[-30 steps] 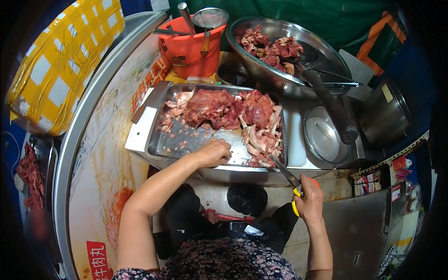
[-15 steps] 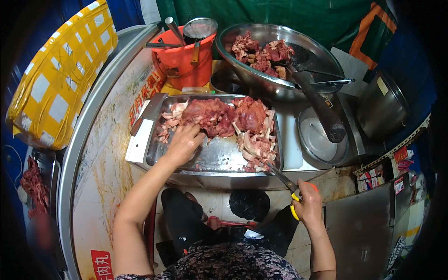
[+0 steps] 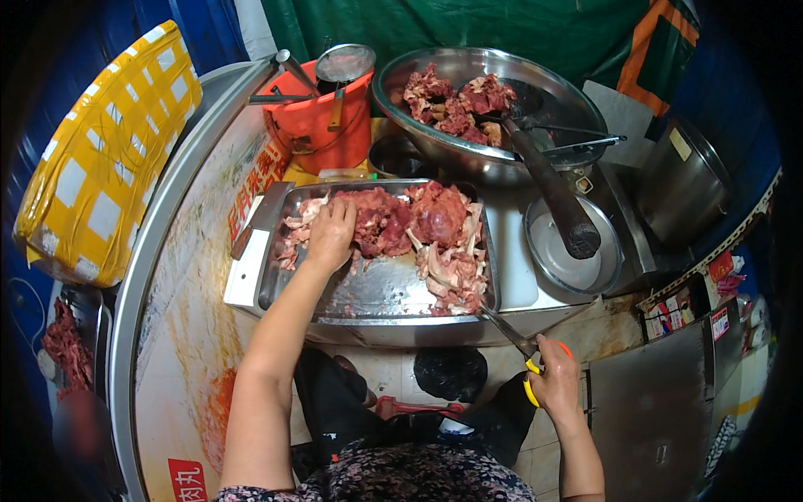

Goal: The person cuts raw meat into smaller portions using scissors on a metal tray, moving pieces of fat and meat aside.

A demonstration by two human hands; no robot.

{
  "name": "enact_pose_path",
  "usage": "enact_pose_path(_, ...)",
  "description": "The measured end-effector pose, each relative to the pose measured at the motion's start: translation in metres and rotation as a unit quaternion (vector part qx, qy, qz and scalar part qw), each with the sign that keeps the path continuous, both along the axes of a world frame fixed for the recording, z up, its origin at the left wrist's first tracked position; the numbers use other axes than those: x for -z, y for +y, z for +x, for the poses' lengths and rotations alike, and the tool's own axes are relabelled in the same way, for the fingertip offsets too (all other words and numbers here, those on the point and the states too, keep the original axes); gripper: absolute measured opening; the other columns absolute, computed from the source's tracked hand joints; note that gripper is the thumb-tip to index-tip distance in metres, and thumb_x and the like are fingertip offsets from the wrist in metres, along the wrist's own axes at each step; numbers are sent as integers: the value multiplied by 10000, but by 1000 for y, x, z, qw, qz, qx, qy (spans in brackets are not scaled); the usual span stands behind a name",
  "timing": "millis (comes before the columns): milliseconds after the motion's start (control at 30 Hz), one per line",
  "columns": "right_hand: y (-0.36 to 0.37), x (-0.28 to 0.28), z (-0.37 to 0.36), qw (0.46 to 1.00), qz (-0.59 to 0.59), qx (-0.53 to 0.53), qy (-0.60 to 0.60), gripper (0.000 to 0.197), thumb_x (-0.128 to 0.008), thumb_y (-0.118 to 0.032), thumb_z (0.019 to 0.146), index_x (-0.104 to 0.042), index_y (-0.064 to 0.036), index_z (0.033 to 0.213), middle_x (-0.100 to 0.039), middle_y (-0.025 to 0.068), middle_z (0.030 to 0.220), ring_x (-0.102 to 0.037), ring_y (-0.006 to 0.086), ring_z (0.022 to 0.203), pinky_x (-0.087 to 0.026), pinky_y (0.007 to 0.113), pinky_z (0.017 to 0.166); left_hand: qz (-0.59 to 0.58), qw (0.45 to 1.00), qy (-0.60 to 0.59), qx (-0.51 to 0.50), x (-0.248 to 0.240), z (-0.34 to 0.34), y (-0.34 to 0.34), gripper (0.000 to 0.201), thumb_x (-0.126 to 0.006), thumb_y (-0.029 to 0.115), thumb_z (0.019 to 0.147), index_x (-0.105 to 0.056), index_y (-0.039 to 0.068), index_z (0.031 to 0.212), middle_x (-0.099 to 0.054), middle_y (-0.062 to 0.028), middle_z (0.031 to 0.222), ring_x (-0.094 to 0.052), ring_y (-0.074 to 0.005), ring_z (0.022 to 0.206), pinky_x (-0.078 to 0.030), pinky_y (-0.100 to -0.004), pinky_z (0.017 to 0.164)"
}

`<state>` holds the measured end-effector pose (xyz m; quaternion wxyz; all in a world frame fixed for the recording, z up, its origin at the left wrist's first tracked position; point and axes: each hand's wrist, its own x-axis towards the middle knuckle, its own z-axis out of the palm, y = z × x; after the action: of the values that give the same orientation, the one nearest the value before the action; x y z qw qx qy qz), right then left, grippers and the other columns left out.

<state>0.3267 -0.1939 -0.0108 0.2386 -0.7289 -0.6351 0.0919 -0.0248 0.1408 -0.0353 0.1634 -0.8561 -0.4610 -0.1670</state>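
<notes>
Raw meat [image 3: 386, 227] sits in a metal tray [image 3: 368, 293], partway worked by our reckoning, pale scraps [image 3: 452, 272] loose but big lumps [image 3: 439, 216] left, as the left hand [image 3: 333, 232] touches it, grip hidden from us, and the right hand [image 3: 555, 373] grasps scissors [image 3: 520, 341].

Over on the left there's this big box [image 3: 104, 159] pretty much mummified in yellow tape, with whitish squares peeking through. Behind the counter I'm looking at a beat-up orange-red bucket [image 3: 347, 138] with a mesh strainer [image 3: 345, 63] perched on top, its wooden handle hanging down the outside. A small dark bowl [image 3: 397, 159] sits just beside it. Green tarp [image 3: 502, 25] across the back, bit of orange trim [image 3: 644, 50] on it. Far right, a tall metal pot [image 3: 686, 184] with a pale label, and something roundish and black [image 3: 452, 374] on the tiled floor [image 3: 527, 477].
</notes>
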Motion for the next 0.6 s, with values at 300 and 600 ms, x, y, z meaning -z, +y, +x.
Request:
enact_pose_path(300,3,3,-5,1000,27,-13,-2,617,-764,-26,637,-607,24,1232,-658,195,1001,-650,383,931,-526,446,802,55,997,56,11,1,3,11,660,-736,22,610,-520,11,1233,-559,-197,1172,-589,-371,1038,-562,-419,773)
enact_pose_path(600,26,-10,-20,997,33,-70,19,594,-764,-36,649,-601,16,1218,-659,198,1016,-653,379,928,-536,434,798,-68,997,-37,2,-5,-12,45,546,-777,112,630,-557,9,1120,-639,-207,1141,-648,-398,993,-540,-471,813)
